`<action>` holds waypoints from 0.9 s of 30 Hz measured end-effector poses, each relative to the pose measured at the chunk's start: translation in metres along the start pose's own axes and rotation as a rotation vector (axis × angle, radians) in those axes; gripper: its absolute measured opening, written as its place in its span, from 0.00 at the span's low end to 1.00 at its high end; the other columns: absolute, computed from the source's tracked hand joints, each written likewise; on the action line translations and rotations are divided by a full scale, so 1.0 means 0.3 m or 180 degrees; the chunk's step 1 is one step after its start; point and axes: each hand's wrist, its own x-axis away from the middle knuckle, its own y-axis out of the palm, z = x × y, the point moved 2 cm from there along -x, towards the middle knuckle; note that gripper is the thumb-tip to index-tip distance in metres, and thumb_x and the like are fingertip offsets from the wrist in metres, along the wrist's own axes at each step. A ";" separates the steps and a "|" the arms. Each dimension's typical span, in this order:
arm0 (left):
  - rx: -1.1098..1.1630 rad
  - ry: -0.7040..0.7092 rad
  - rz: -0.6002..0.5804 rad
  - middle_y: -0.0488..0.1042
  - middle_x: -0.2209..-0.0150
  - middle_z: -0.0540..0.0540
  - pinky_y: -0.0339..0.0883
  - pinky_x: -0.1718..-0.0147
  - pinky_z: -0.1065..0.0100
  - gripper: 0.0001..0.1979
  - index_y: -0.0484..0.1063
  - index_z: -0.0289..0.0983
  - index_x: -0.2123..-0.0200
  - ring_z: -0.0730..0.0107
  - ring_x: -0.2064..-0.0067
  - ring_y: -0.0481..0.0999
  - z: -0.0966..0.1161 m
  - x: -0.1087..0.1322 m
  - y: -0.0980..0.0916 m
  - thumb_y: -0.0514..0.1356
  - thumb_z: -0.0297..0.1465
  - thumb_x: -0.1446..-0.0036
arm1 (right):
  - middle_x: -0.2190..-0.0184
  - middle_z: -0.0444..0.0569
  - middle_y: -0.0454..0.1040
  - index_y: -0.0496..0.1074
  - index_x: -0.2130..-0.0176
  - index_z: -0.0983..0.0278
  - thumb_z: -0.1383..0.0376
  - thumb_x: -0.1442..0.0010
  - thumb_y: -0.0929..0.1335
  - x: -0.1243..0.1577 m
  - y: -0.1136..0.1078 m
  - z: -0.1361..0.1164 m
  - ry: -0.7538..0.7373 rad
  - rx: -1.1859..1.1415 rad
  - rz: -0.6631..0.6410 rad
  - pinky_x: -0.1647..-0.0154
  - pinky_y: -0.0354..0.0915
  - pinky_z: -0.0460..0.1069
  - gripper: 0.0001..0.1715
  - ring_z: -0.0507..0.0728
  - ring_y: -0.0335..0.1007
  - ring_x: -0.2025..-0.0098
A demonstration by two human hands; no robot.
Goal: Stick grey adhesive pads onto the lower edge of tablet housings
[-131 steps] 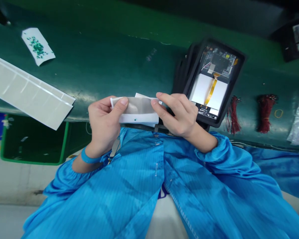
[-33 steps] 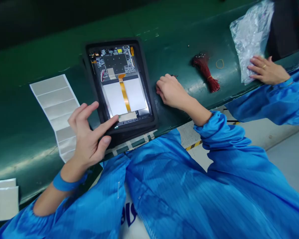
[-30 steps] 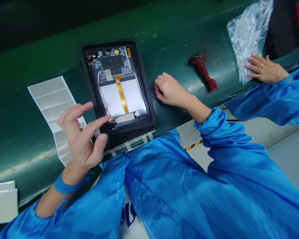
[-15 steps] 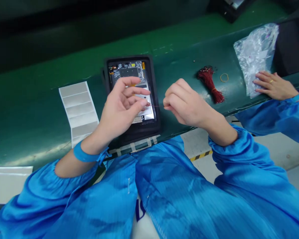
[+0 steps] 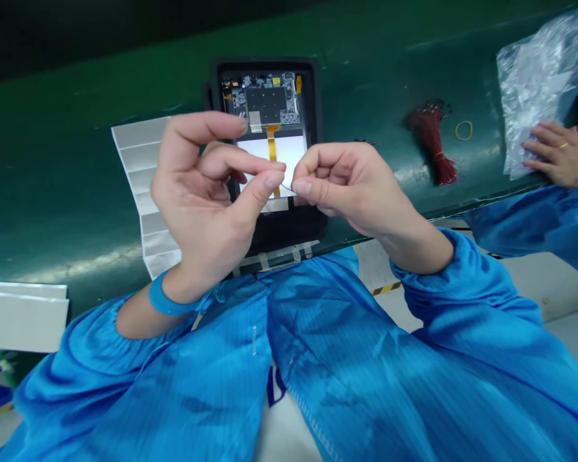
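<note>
A thin dark wire runs between my two hands, above an opened tablet. My left hand pinches one end between thumb and index finger, its other fingers loosely curled. Thumb and index finger of my right hand are pressed together on the wire's other side. The tablet shows a circuit board at the top and an orange ribbon cable down its middle. It lies in a black foam tray; my fingers cover part of its lower half.
Right of my hands lie a bundle of red wires and a yellow rubber band. A co-worker's hand rests on a clear plastic bag. At left is a sheet of silvery labels. Pale flat sheets lie at the near left edge.
My hands have come closer together, and the right hand has turned so its thumb and index finger show. Less wire shows between them. The head view has shifted slightly.
</note>
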 end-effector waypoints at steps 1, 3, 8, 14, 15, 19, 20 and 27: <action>0.0033 -0.0119 0.0042 0.80 0.52 0.52 0.75 0.67 0.71 0.22 0.73 0.40 0.51 0.77 0.62 0.84 -0.002 0.014 -0.008 0.73 0.49 0.34 | 0.70 0.45 0.73 0.75 0.65 0.62 0.39 0.36 0.77 0.002 0.002 -0.004 0.0003 0.0042 -0.0057 0.67 0.68 0.47 0.30 0.52 0.69 0.67; 0.0073 -0.0448 -0.0022 0.82 0.56 0.52 0.78 0.65 0.67 0.22 0.74 0.41 0.52 0.73 0.62 0.85 -0.006 0.047 -0.027 0.74 0.49 0.35 | 0.69 0.45 0.75 0.77 0.65 0.63 0.42 0.35 0.77 0.009 -0.001 -0.004 0.0000 0.0232 -0.0196 0.65 0.68 0.48 0.27 0.52 0.70 0.65; -0.0223 -0.0911 -0.0833 0.84 0.55 0.47 0.81 0.48 0.54 0.23 0.70 0.45 0.42 0.59 0.52 0.86 -0.030 0.147 -0.080 0.71 0.46 0.32 | 0.67 0.46 0.74 0.79 0.63 0.62 0.58 0.29 0.73 0.018 -0.037 0.044 -0.0309 0.1230 -0.0106 0.63 0.64 0.49 0.12 0.52 0.66 0.66; -0.0879 -0.0246 -0.0792 0.83 0.51 0.44 0.80 0.48 0.51 0.17 0.70 0.44 0.39 0.55 0.43 0.81 -0.055 0.211 -0.125 0.64 0.35 0.28 | 0.67 0.47 0.73 0.79 0.62 0.62 0.65 0.29 0.68 0.037 -0.051 0.111 -0.0678 0.2341 -0.0203 0.62 0.61 0.51 0.10 0.54 0.67 0.65; -0.0924 -0.0085 -0.0785 0.83 0.52 0.44 0.80 0.49 0.51 0.17 0.71 0.44 0.39 0.54 0.43 0.80 -0.053 0.214 -0.125 0.64 0.34 0.29 | 0.67 0.47 0.73 0.78 0.61 0.62 0.64 0.28 0.67 0.042 -0.047 0.117 -0.0750 0.2416 -0.0223 0.62 0.60 0.50 0.11 0.54 0.68 0.65; -0.1163 0.0206 -0.0859 0.84 0.53 0.44 0.80 0.50 0.48 0.19 0.70 0.44 0.37 0.54 0.44 0.78 -0.045 0.219 -0.114 0.63 0.32 0.30 | 0.64 0.49 0.75 0.78 0.59 0.61 0.64 0.25 0.63 0.056 -0.031 0.137 -0.0890 0.2784 -0.0207 0.62 0.58 0.50 0.15 0.55 0.68 0.63; -0.1236 0.0248 -0.0898 0.84 0.53 0.44 0.79 0.50 0.48 0.20 0.70 0.44 0.37 0.54 0.45 0.78 -0.044 0.221 -0.111 0.63 0.31 0.30 | 0.64 0.49 0.75 0.78 0.59 0.61 0.64 0.25 0.62 0.058 -0.028 0.143 -0.0884 0.2912 -0.0214 0.62 0.57 0.50 0.15 0.55 0.68 0.63; -0.1358 0.0249 -0.0867 0.85 0.57 0.46 0.74 0.54 0.48 0.21 0.70 0.41 0.38 0.55 0.51 0.78 -0.034 0.218 -0.079 0.64 0.26 0.32 | 0.62 0.50 0.74 0.77 0.58 0.62 0.67 0.27 0.60 0.058 -0.007 0.139 -0.0912 0.3606 -0.0167 0.65 0.50 0.51 0.17 0.55 0.66 0.63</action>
